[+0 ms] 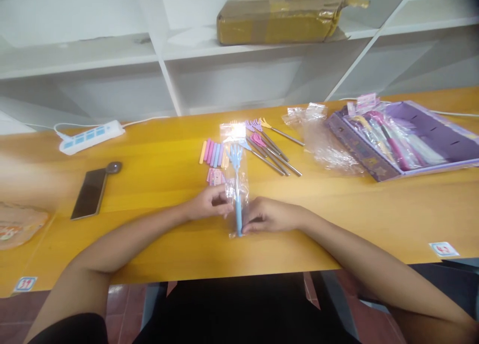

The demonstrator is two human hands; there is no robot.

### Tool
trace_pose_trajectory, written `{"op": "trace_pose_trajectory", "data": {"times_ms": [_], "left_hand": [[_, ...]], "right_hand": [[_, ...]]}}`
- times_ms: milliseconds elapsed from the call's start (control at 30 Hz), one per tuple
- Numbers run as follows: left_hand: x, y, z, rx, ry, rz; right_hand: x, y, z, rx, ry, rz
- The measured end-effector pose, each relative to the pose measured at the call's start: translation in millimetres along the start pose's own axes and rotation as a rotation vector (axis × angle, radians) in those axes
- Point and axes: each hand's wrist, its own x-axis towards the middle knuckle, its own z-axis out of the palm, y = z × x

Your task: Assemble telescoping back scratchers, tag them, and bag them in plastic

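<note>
A light blue back scratcher point(236, 184) with a claw head lies inside a clear plastic sleeve point(244, 184) on the orange table point(157, 184). My left hand point(210, 202) pinches the sleeve's left edge near the handle. My right hand point(267, 215) is closed on the sleeve's lower end beside the handle. Just beyond lie several pastel handle grips point(213, 153), small pink label cards point(215, 176) and several loose metal-stemmed scratchers point(271, 145) with pink, purple and yellow claws.
A purple box point(430, 134) of bagged scratchers sits at the right, with empty clear bags point(318, 134) beside it. A phone point(90, 192) and a white power strip point(90, 137) lie at the left. White shelves behind hold a brown parcel point(280, 17).
</note>
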Motion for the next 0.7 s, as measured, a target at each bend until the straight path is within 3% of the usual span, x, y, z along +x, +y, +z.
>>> {"op": "trace_pose_trajectory", "data": {"times_ms": [167,267,333,400,500,600,700], "left_hand": [[8,-11,-11.7,-0.13,0.494,0.146],[9,-18,-14.9,-0.16,0.566,0.11],[8,-18,-12.4,-0.155,0.561,0.088],[5,-16,-4.6,-0.145,0.532,0.077],[-1,-9,16.4,-0.147,0.361,-0.025],[-5,-4,38.7,-0.201,0.124,-0.178],[-7,0,48.6,-0.234,0.006,-0.183]], "right_hand": [[7,-16,27,-0.344,-0.008,-0.19],[8,-12,23,-0.381,0.003,-0.221],[5,-4,11,-0.416,0.115,-0.166],[2,8,-5,-0.468,0.326,-0.046],[-1,28,-22,-0.596,0.575,0.152],[1,45,-26,-0.694,0.568,0.211],[6,51,-24,-0.679,0.538,0.193]]}}
